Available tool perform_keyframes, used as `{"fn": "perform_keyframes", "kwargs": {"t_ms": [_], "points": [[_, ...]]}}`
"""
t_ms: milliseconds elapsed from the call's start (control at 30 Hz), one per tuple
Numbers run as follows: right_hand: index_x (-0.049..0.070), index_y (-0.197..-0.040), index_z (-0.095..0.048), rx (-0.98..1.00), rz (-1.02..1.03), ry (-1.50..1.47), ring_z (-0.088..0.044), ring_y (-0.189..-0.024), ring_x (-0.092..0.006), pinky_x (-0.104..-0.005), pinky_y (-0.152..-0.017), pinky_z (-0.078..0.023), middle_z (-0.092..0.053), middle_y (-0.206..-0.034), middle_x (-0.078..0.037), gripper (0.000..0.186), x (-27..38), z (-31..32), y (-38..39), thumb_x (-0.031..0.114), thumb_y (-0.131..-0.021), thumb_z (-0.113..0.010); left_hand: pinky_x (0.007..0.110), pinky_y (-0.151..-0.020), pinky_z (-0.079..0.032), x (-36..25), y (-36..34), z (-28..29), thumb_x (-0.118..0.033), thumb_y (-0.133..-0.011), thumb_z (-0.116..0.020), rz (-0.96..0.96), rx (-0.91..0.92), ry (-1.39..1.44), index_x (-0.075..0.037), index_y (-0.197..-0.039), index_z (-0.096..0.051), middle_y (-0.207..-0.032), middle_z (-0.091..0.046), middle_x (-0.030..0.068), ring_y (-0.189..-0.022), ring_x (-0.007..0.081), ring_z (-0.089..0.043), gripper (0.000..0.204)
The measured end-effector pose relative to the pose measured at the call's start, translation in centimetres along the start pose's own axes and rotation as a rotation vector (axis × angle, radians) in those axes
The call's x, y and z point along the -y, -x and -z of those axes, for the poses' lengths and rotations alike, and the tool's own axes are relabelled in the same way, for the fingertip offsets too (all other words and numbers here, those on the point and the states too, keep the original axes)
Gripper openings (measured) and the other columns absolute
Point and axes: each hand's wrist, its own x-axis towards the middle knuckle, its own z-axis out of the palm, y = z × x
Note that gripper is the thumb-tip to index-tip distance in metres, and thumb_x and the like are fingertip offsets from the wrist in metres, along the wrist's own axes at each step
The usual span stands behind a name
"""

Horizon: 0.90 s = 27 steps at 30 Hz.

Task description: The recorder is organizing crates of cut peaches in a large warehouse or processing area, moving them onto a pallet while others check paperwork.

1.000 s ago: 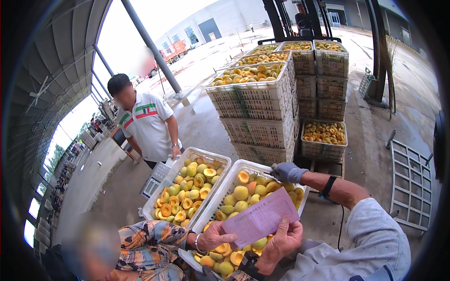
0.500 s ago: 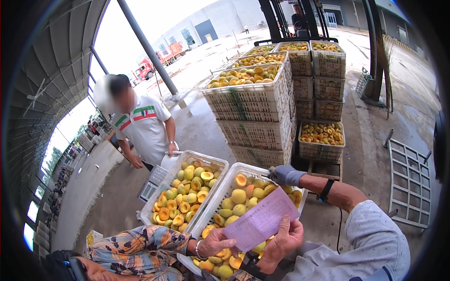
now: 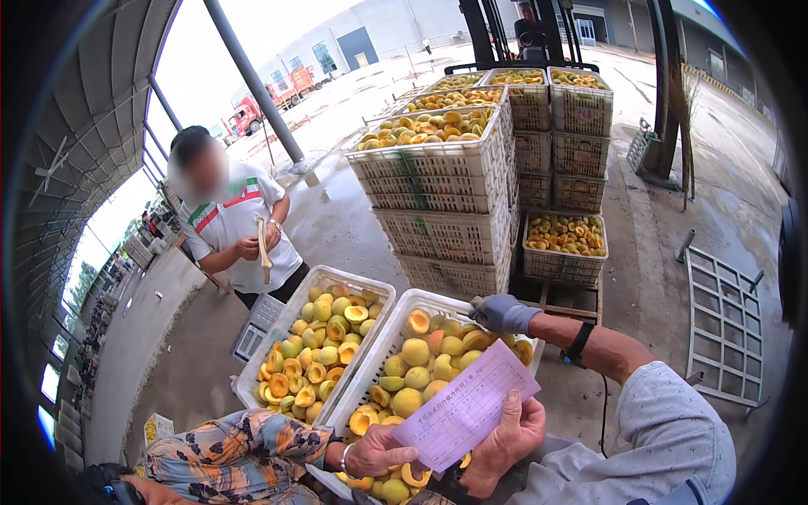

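Observation:
My right hand [image 3: 503, 314], in a grey glove and with a black band on its wrist, is closed on the far rim of a white plastic crate [image 3: 396, 337] of halved yellow fruit [image 3: 415, 376]. Just in front of it, a co-worker in a floral top holds a pink printed slip [image 3: 467, 404] over this crate. That person's braceleted hand [image 3: 374, 452] and other bare hand [image 3: 507, 433] pinch its two sides. At the dark lower-left rim shows a bare forearm [image 3: 160, 490], apparently mine; its hand is lost in shadow, so its fingers cannot be made out.
A second crate of fruit halves [image 3: 316, 349] stands to the left, beside a grey scale display [image 3: 259, 330]. Beyond it a person in a white shirt [image 3: 244, 227] holds pale gloves. Stacked fruit crates [image 3: 429, 181] stand ahead before a forklift [image 3: 530, 38]. A metal rack [image 3: 725, 324] is at right.
The person in white has lifted both hands to the chest and now holds pale gloves. The view has shifted slightly. My right hand stays on the crate rim, and the slip remains in the co-worker's hands.

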Motion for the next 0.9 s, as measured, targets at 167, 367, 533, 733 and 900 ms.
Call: {"fn": "perform_keyframes", "kwargs": {"t_ms": [167, 367, 533, 733, 900], "points": [[0.004, -0.100, -0.060, 0.028, -0.041, -0.004, -0.064, -0.079, -0.0420, -0.0502, -0.068, -0.049, -0.067, -0.082, -0.021, 0.037, -0.3, 0.4, 0.5, 0.039, -0.097, -0.047, 0.024, -0.069, -0.052, 0.4, -0.4, 0.1, -0.011, -0.084, -0.076, -0.018, -0.014, -0.049, -0.004, -0.081, -0.055, -0.075, -0.058, 0.0011, -0.072, 0.0078, -0.056, 0.023], [0.004, -0.100, -0.058, -0.011, 0.002, -0.016, -0.064, -0.076, -0.0419, -0.0496, -0.066, -0.049, -0.066, -0.081, -0.021, 0.036, -1.2, -0.6, 0.1, 0.038, -0.097, -0.048, 0.024, -0.070, -0.052, 1.3, -0.2, 0.2, -0.010, -0.084, -0.075, -0.025, -0.029, -0.034, -0.004, -0.080, -0.053, -0.076, -0.058, 0.0019, -0.072, 0.0083, -0.056, 0.023], [0.003, -0.101, -0.061, 0.019, 0.003, -0.023, -0.065, -0.080, -0.0411, -0.0492, -0.068, -0.049, -0.068, -0.085, -0.021, 0.035, -0.6, -0.3, -0.3, 0.035, -0.097, -0.048, 0.025, -0.072, -0.052, 2.5, 0.6, 0.3, -0.012, -0.084, -0.075, -0.011, -0.018, -0.003, -0.005, -0.080, -0.052, -0.076, -0.056, 0.0016, -0.072, 0.0094, -0.055, 0.025], [0.002, -0.101, -0.061, 0.015, 0.005, -0.073, -0.065, -0.081, -0.0408, -0.0494, -0.068, -0.050, -0.068, -0.086, -0.021, 0.034, -1.7, -0.4, 0.5, 0.033, -0.096, -0.048, 0.025, -0.074, -0.050, 3.0, 0.6, 0.4, -0.015, -0.083, -0.076, -0.018, -0.054, -0.034, -0.006, -0.080, -0.051, -0.076, -0.055, 0.0009, -0.073, 0.0097, -0.054, 0.027], [0.002, -0.102, -0.059, 0.024, 0.000, -0.099, -0.066, -0.081, -0.0414, -0.0502, -0.069, -0.050, -0.068, -0.087, -0.022, 0.032, -1.5, 0.0, 0.1, 0.031, -0.094, -0.048, 0.026, -0.075, -0.050, 3.0, 0.6, 0.1, -0.016, -0.081, -0.078, -0.088, -0.049, -0.134, -0.006, -0.081, -0.051, -0.080, -0.058, 0.0022, -0.077, 0.0106, -0.056, 0.028]]}}
